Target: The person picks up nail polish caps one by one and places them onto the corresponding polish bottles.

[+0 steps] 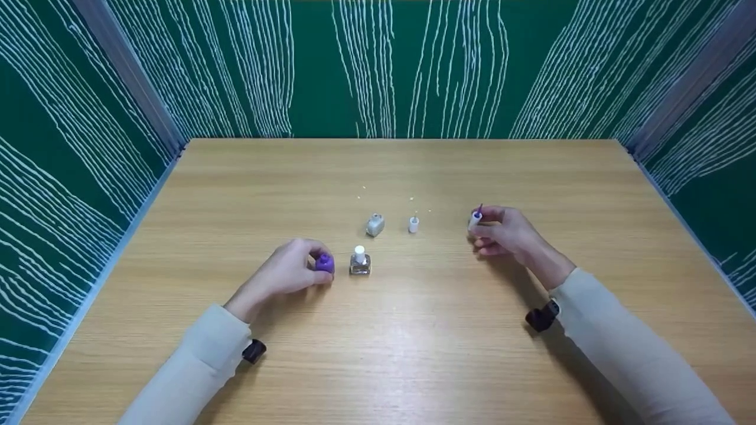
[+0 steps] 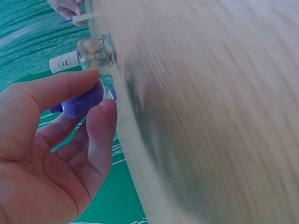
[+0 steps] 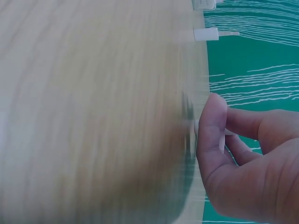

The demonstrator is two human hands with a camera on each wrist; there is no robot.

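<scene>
My left hand (image 1: 289,267) grips an uncapped purple nail polish bottle (image 1: 324,263) just above or on the table; I cannot tell which. In the left wrist view, fingers and thumb surround the purple bottle (image 2: 83,103). Over to the right, my right hand (image 1: 507,231) pinches a white nail polish cap (image 1: 474,222), its purple-coated brush pointing up. That cap is mostly hidden by fingers in the right wrist view. Beside the left hand stands a capped clear bottle with glitter (image 1: 360,265), its cap white.
Farther back is an uncapped pale glittery bottle (image 1: 375,225). Another white cap (image 1: 413,225) stands to its right, brush upward. Small pale flecks lie around them on the wooden table (image 1: 401,354). Green walls with white lines (image 1: 319,65) border the table's back and sides.
</scene>
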